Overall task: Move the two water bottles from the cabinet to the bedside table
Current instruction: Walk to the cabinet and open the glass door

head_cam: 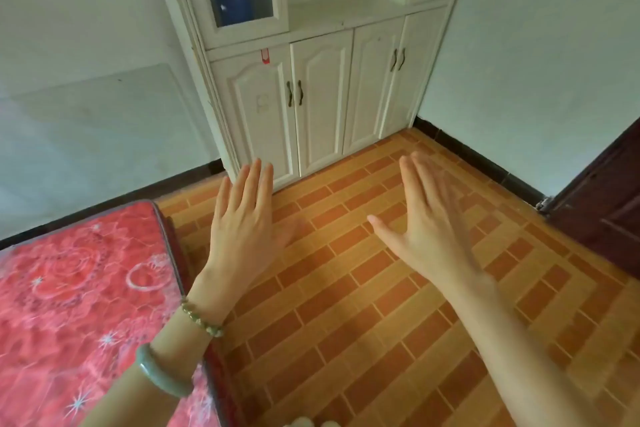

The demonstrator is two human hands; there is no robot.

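A white cabinet [322, 90] stands against the far wall, its lower doors shut and an open shelf [339, 9] in the middle. No water bottle shows on that shelf. Behind the upper left glass door sits a blue container [233, 7]. My left hand [242, 222] and my right hand [426, 218] are both held out flat over the tiled floor, palms down, fingers apart, holding nothing. They hover well short of the cabinet. The bedside table is out of view.
A bed with a red patterned mattress [79, 305] fills the lower left, right beside my left forearm. A dark wooden door [609, 204] stands at the right edge. Orange brick-pattern tiles [346, 305] cover the floor between me and the cabinet.
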